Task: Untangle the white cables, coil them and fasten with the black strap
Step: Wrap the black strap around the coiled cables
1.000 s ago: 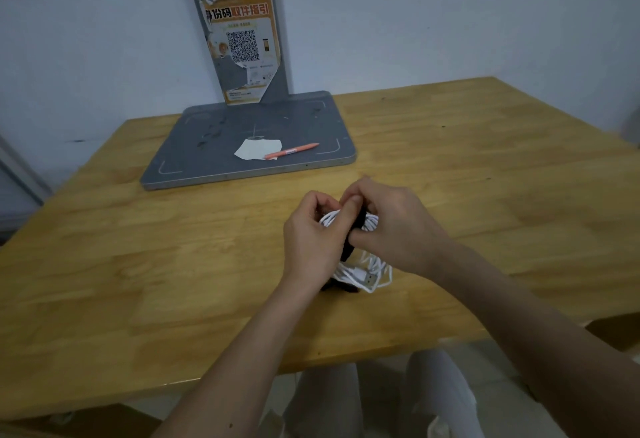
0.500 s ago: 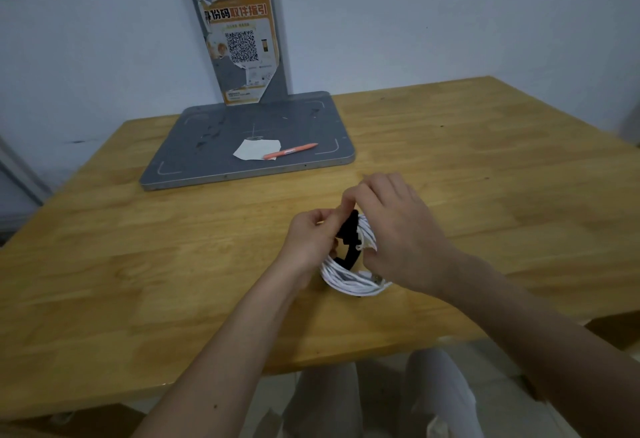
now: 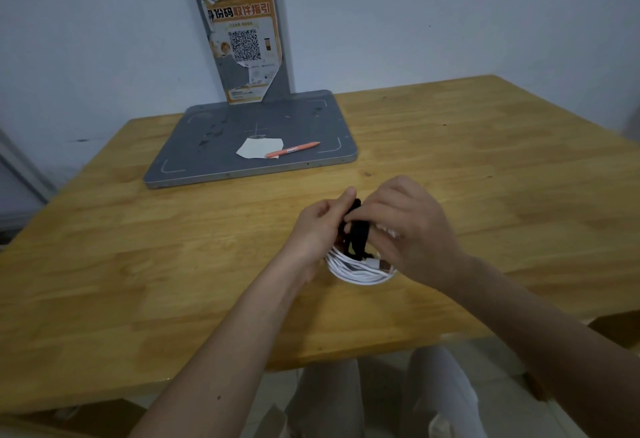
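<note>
My left hand and right hand meet over the coiled white cables, both closed on the black fabric strap. Left thumb and forefinger are pressed together, pinching the strap's upper end from the left side. Right fingers are curled in and pressed against the strap from the right, thumb side on top; how far they wrap behind it I cannot tell. The strap runs down between the two hands and passes over the top of the coil, hanging roughly upright. The coil sits just under my hands, its lower arc showing below them, seemingly touching the light wooden table top; the coil's upper half is hidden by my palms. A cable plug end with a metal tip lies across the coil's right side, right under my right palm. Both forearms come in from the near table edge.

Beyond the coil, well apart from it, lies the flat grey metal base plate of a stand. On it, a small white paper scrap with an orange pen touching its right edge. Behind the plate rises a grey upright post bearing an orange QR-code poster, torn at edges. Below the table's near edge, my knees in light trousers.
</note>
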